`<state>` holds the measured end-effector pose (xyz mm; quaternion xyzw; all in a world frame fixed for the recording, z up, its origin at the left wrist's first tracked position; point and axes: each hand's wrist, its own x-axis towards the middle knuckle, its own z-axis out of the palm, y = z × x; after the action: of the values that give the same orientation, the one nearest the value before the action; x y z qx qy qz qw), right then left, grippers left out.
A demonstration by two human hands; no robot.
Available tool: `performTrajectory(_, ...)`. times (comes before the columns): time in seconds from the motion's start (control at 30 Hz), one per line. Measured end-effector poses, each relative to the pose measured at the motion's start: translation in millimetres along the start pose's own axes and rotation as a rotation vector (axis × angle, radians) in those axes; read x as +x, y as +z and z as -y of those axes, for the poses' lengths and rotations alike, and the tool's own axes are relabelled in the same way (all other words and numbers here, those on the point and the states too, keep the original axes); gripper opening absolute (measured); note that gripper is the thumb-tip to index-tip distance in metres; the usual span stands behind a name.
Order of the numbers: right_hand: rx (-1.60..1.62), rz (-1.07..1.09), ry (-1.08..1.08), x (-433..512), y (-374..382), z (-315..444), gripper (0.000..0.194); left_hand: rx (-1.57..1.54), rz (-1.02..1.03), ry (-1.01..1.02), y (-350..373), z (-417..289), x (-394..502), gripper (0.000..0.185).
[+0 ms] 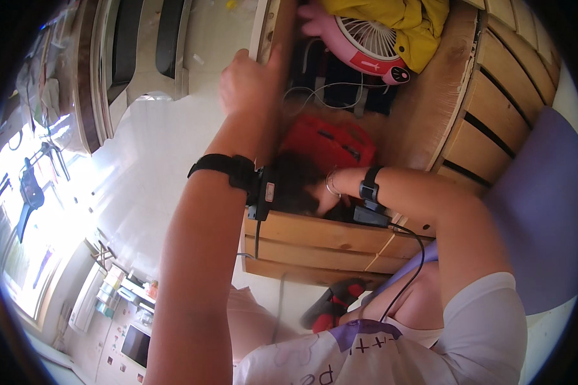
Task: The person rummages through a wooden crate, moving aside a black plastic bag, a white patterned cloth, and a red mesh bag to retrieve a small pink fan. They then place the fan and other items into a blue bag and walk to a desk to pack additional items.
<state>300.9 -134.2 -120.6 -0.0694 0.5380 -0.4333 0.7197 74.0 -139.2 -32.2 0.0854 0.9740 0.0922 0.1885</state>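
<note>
My left hand (250, 84) grips the top edge of a wooden side board (275, 82) of an open wooden drawer or box. My right hand (325, 197) reaches down inside, at the end nearest me, against a dark, blurred item (294, 185); its fingertips are hidden, so I cannot tell if they hold it. Beyond that hand lies a red plastic case (327, 139). Farther off, a pink animal-shaped fan (368, 41) with a white grille rests beside yellow cloth (421, 36). A white cable (339, 103) trails over dark blue fabric (334, 79).
Wooden slats (486, 120) run along the right, with a purple mat or sheet (539, 221) beside them. At upper left stands a chair-like piece of furniture (144, 48) on the pale floor (139, 159). My wrists carry strapped devices, and a black cable (416, 269) hangs from the right one.
</note>
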Motion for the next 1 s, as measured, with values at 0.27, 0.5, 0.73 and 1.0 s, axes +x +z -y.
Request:
performTrajectory(0.27,0.64,0.544,-0.084,15,1,16,0.058,-0.011,-0.034,0.018,5,3,1,0.075)
performTrajectory(0.5,0.902,0.57,-0.149,27,12,-12,0.044,-0.017,-0.001,-0.003,3,3,2,0.074)
performTrajectory(0.73,-0.075,-0.325,-0.156,31,17,-19,0.087,-0.017,-0.023,0.015,5,5,2,0.074)
performTrajectory(1.0,0.169,-0.652,-0.002,60,11,-36,0.152,-0.051,-0.025,0.035,5,7,2,0.075)
